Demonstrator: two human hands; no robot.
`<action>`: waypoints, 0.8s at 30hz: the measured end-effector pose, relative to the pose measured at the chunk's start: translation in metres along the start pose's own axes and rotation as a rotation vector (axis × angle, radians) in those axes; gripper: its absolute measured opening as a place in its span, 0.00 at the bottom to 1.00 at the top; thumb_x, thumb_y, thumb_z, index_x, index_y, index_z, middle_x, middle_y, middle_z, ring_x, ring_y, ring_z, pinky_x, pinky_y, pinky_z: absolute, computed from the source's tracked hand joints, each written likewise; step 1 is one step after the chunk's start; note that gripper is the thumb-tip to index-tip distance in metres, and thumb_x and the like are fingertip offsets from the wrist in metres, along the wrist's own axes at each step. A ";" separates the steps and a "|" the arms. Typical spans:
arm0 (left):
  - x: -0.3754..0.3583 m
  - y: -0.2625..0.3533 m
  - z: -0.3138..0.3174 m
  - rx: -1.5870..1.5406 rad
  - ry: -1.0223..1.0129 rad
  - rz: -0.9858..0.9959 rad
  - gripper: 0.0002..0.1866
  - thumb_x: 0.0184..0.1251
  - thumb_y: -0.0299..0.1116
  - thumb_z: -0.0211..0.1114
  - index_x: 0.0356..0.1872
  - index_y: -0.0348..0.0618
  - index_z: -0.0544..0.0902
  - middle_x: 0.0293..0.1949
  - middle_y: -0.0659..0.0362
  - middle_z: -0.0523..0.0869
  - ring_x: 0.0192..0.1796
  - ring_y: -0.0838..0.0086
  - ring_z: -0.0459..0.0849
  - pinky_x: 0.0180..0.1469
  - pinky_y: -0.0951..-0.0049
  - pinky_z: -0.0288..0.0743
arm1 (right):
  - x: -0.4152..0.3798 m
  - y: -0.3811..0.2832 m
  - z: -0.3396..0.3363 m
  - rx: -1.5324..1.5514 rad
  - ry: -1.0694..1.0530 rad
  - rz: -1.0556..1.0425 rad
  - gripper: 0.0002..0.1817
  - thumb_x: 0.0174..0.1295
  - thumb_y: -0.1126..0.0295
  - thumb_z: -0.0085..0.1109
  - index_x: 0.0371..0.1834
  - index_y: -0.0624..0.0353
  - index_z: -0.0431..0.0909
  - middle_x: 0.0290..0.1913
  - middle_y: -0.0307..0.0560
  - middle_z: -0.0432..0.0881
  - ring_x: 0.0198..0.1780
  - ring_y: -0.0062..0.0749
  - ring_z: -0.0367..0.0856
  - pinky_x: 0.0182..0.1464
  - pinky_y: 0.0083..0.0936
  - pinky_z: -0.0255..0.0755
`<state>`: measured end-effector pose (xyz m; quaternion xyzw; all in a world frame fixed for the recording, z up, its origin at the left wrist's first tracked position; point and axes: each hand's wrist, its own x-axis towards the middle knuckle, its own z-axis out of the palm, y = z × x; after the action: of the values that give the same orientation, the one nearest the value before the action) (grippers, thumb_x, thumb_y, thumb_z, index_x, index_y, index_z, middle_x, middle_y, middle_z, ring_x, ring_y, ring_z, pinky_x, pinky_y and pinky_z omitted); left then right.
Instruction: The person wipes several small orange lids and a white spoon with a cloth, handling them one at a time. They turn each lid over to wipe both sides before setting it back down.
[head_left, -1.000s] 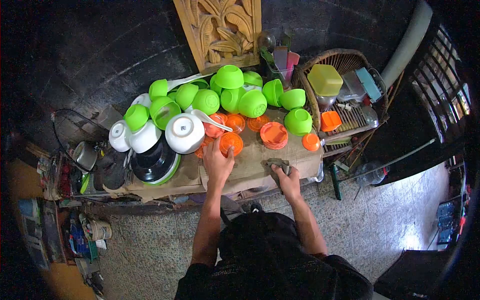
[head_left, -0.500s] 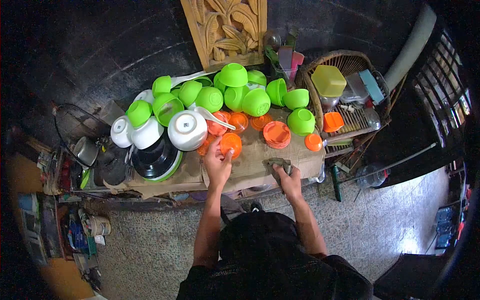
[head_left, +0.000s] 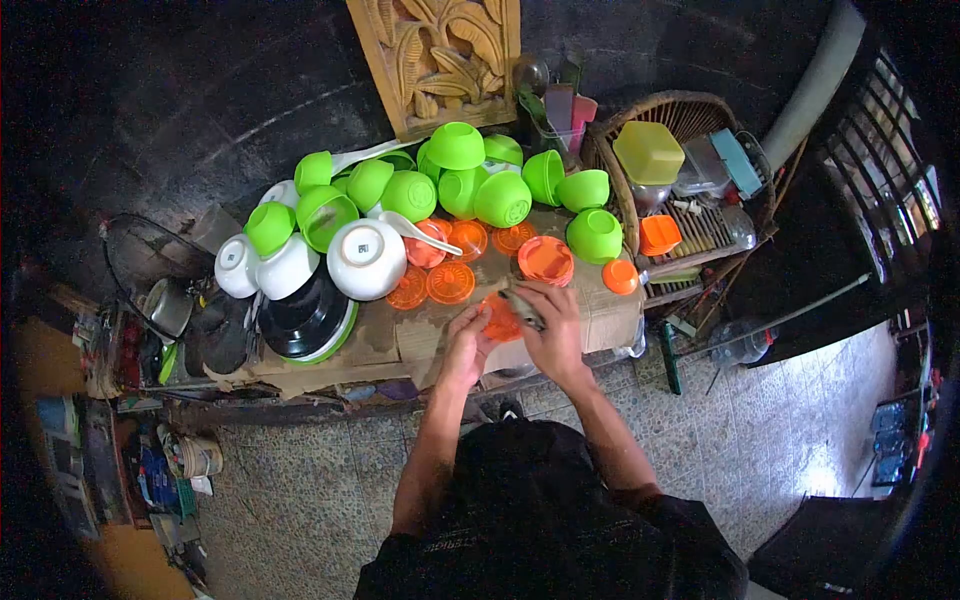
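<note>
In my left hand (head_left: 466,342), closed at its edge, is a round orange plastic lid (head_left: 499,322) held just over the front of the table. My right hand (head_left: 556,328) grips a bunched grey cloth (head_left: 524,310) and presses it against the lid, hiding part of it. Behind the hands, a stack of orange lids (head_left: 546,260) stands on the cardboard (head_left: 425,338). Loose orange lids (head_left: 450,284) lie left of the stack, near a white spoon (head_left: 425,233). A small orange cup (head_left: 620,277) sits to the right.
Green bowls (head_left: 503,200) are heaped along the back. White bowls (head_left: 367,258) and black plates (head_left: 310,315) crowd the left. A wicker rack (head_left: 625,200) with containers stands at the right, and a carved wooden panel (head_left: 435,60) leans on the wall.
My left hand has brought the orange lid nearer and to the right. My right hand has moved left and up with the cloth, onto the lid. The view has shifted slightly.
</note>
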<state>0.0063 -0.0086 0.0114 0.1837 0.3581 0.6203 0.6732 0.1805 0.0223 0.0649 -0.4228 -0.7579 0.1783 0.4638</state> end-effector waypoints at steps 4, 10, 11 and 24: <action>0.007 -0.009 -0.004 -0.025 -0.030 0.023 0.18 0.81 0.35 0.65 0.63 0.37 0.80 0.56 0.56 0.88 0.56 0.66 0.89 0.59 0.61 0.86 | -0.005 0.005 0.009 -0.143 -0.140 -0.096 0.32 0.50 0.79 0.71 0.64 0.58 0.82 0.62 0.50 0.81 0.63 0.54 0.76 0.66 0.45 0.76; 0.010 -0.011 -0.008 -0.105 -0.008 0.018 0.20 0.83 0.36 0.63 0.66 0.36 0.78 0.59 0.52 0.88 0.57 0.61 0.90 0.59 0.57 0.88 | -0.023 0.009 0.007 -0.215 -0.174 -0.018 0.34 0.50 0.80 0.70 0.66 0.61 0.80 0.65 0.52 0.78 0.62 0.55 0.75 0.65 0.46 0.76; 0.011 -0.012 -0.011 -0.127 0.006 0.006 0.18 0.84 0.34 0.61 0.66 0.35 0.79 0.60 0.52 0.88 0.58 0.63 0.89 0.59 0.59 0.87 | -0.027 0.007 0.006 -0.237 -0.188 -0.012 0.34 0.50 0.80 0.70 0.67 0.61 0.80 0.65 0.52 0.78 0.62 0.55 0.75 0.65 0.46 0.76; 0.011 -0.009 -0.010 -0.171 0.017 0.094 0.19 0.83 0.33 0.62 0.67 0.34 0.78 0.62 0.51 0.86 0.63 0.62 0.86 0.68 0.58 0.79 | -0.054 -0.009 0.017 -0.120 -0.184 0.022 0.40 0.42 0.82 0.73 0.68 0.59 0.81 0.65 0.52 0.79 0.59 0.56 0.77 0.63 0.45 0.76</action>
<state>0.0055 -0.0015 -0.0044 0.1369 0.3003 0.6812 0.6535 0.1728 -0.0247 0.0322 -0.4399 -0.8019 0.1757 0.3642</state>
